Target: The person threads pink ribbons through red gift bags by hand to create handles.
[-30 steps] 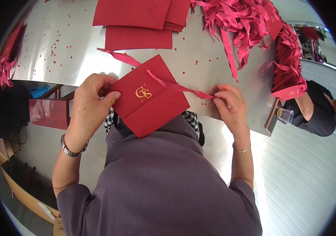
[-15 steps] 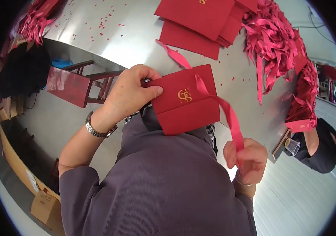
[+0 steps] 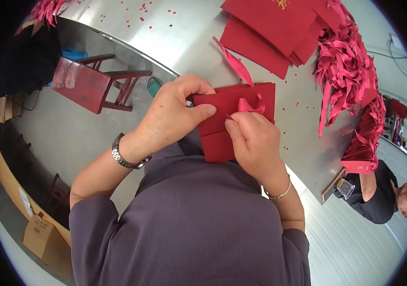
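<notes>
A folded red paper gift bag (image 3: 217, 143) lies in front of me at the table's near edge. Its upper left corner is gripped by my left hand (image 3: 170, 112), thumb on the front and fingers behind. My right hand (image 3: 258, 140) is closed on the bag's front, pinching a pink-red ribbon (image 3: 256, 105) that bunches above the knuckles; the pinched end is partly hidden. Beyond the bag's far edge a second length of ribbon (image 3: 234, 62) stretches over the metal table (image 3: 184, 38).
Flat red bags (image 3: 265, 28) are stacked farther back, beside a heap of ribbons (image 3: 341, 66). Small red paper dots lie scattered on the tabletop. A wooden stool (image 3: 82, 86) stands at left. At right, a co-worker (image 3: 375, 195) sits near a plastic cup (image 3: 345, 188) and more ribboned bags (image 3: 360, 155).
My right hand has moved up and left from below the bag onto its front, bringing the ribbon with it. The ribbon, stretched long before, is now bunched. My left hand keeps its grip.
</notes>
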Demonstrator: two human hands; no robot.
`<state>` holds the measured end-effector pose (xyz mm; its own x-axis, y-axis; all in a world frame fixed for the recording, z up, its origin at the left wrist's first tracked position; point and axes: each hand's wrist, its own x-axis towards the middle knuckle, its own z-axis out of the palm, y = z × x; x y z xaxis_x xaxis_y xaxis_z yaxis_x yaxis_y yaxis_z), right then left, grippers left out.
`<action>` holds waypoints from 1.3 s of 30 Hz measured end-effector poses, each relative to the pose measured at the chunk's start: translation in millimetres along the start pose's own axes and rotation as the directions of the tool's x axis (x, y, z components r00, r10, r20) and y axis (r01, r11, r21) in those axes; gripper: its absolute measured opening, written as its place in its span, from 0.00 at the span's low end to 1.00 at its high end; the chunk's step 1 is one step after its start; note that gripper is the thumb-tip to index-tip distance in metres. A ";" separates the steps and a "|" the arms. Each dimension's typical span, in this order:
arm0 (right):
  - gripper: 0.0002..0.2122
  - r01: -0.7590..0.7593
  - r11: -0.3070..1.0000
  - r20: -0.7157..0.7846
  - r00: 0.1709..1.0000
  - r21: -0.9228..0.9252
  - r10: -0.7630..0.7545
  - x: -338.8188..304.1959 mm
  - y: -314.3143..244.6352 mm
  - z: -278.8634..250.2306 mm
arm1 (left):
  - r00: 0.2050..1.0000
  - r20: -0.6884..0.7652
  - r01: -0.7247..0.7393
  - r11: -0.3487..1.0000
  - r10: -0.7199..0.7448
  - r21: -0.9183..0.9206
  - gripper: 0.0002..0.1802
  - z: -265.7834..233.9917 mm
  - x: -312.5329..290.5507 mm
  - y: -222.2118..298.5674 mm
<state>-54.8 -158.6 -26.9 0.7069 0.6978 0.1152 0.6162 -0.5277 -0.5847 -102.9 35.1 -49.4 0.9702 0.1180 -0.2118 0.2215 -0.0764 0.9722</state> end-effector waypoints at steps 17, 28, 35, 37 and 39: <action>0.10 -0.148 0.987 0.175 0.972 -0.067 0.157 33.8 -3.1 8.1 | 0.976 -0.109 -0.176 0.978 0.189 0.114 0.08 13.2 1.3 -16.1; 0.10 0.079 0.946 0.225 0.974 -0.314 -0.006 47.3 -2.0 -1.0 | 0.950 -0.020 -0.301 0.929 0.312 0.214 0.11 4.9 6.8 -11.8; 0.11 0.121 0.966 0.042 0.992 -0.227 -0.115 33.0 -7.3 8.9 | 0.870 0.430 0.229 0.970 -0.241 0.081 0.12 -37.8 41.3 23.3; 0.11 0.116 0.953 -0.002 0.993 -0.281 -0.122 29.6 -7.3 9.5 | 0.806 0.523 0.144 0.949 -0.278 0.282 0.11 -41.3 56.0 44.2; 0.11 0.124 0.950 -0.010 0.991 -0.287 -0.132 26.5 -6.3 14.2 | 0.800 0.562 -0.008 0.935 -0.207 0.356 0.10 -37.7 63.2 41.8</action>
<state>-44.9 -129.9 -31.6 0.6227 0.7567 0.1991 0.7725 -0.5539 -0.3106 -36.0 76.7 -18.4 0.7861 -0.4466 -0.4273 0.2344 -0.4243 0.8747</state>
